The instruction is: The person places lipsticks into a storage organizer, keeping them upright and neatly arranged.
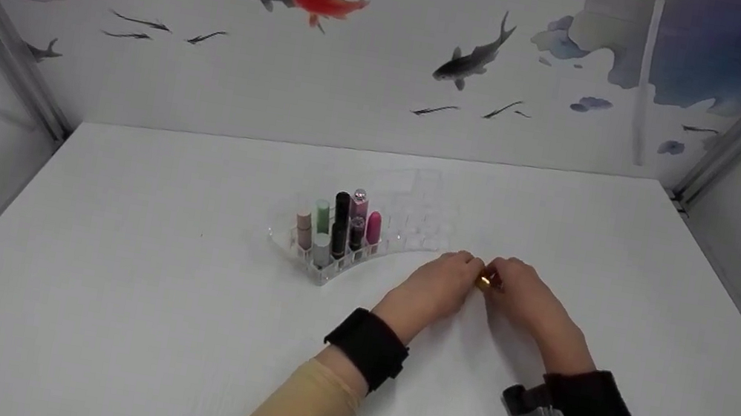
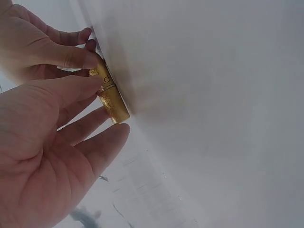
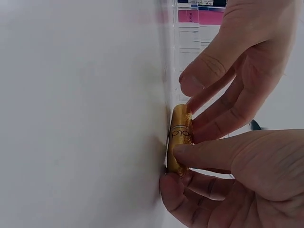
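Observation:
A gold lipstick tube (image 3: 180, 135) with dark lettering and a thin seam lies low against the white table. My right hand (image 3: 256, 175) pinches one end of it, thumb across the tube and fingers curled below. At the other end is my left hand (image 2: 52, 147), its fingers loosely extended beside the tube. In the right wrist view the left thumb (image 3: 194, 83) stands off the tube, while the left fingertips are right at its end. From the head view, both hands meet over the lipstick, right of a clear acrylic holder (image 1: 323, 275), and hide most of it.
In the holder's left part stand several cosmetic tubes, among them a pink one (image 1: 374, 227), a black one (image 1: 342, 207) and a green one (image 1: 322, 215). Its right part shows bare clear slots (image 1: 423, 228). Printed panels (image 1: 375, 88) wall the white table (image 1: 138, 290).

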Demonstrator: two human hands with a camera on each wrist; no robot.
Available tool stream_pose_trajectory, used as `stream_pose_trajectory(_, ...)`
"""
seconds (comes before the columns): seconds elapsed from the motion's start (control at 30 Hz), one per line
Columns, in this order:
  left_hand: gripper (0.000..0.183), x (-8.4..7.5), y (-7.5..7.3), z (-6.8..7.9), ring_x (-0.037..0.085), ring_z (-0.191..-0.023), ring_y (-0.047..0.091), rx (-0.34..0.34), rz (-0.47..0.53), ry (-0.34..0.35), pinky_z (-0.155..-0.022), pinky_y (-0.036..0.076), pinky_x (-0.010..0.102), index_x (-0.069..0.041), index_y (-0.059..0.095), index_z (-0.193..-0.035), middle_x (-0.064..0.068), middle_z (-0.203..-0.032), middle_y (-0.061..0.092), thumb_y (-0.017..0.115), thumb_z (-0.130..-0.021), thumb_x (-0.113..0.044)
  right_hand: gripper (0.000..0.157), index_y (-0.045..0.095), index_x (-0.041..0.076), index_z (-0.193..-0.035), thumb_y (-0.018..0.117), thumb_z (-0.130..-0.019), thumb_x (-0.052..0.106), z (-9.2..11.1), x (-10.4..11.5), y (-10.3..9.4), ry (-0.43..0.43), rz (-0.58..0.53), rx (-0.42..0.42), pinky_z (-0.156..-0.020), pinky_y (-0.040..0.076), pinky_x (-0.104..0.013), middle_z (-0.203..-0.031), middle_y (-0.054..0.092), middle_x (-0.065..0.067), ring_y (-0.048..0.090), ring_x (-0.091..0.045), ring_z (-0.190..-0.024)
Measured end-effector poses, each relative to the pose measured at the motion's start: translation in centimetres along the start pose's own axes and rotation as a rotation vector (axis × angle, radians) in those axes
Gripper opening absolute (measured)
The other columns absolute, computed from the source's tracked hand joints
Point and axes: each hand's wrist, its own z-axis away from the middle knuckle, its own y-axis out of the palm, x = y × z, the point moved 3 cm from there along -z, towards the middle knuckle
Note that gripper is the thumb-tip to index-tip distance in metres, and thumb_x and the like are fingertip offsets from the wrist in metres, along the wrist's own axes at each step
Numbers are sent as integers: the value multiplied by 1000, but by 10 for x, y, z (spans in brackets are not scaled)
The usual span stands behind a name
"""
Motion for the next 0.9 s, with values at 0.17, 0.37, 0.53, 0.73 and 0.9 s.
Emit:
stream_pose_trajectory(0.17, 26, 2, -8, 6, 13, -105, 66, -16, 23, -22, -91, 55, 21, -11, 58, -130, 5, -121, 64, 50, -105, -14, 22, 64, -8, -116, 58, -96, -1, 2, 2, -5, -20, -78, 6, -83, 55, -43, -111, 66, -25, 65, -30, -95)
stream_pose_trajectory(0.37, 23, 6, -19, 17, 13, -96, 68, -51, 39, -61, -81, 56, 23, -12, 60, -125, 4, -112, 68, 58, -102, -16, 26, 64, -5, -121, 57, -98, 3, 6, 8, -12, -35, -226, 11, -74, 58, -34, -115, 69, -23, 71, -20, -84)
stream_pose_trajectory(0.53, 23, 14, -23, 29, 13, -88, 67, -118, 113, -90, -74, 55, 23, -11, 59, -119, 5, -105, 69, 63, -99, -21, 24, 68, 0, -119, 61, -98, 8, 7, 18, -14, -102, -316, -23, -81, 59, -41, -113, 72, -19, 74, -22, -88)
stream_pose_trajectory(0.73, 22, 23, -32, 39, 15, -87, 68, -225, 185, -93, -76, 57, 25, -10, 60, -115, 5, -101, 70, 63, -99, -26, 24, 68, 2, -119, 65, -96, 7, 8, 31, -14, -167, -412, -96, -84, 61, -37, -116, 71, -18, 74, -27, -98)
stream_pose_trajectory(0.9, 23, 31, -40, 44, 15, -87, 70, -322, 204, -72, -74, 59, 25, -11, 61, -115, 4, -103, 71, 63, -99, -29, 28, 66, 2, -122, 66, -95, 6, 9, 39, -16, -213, -486, -193, -81, 61, -27, -121, 69, -19, 74, -30, -102)
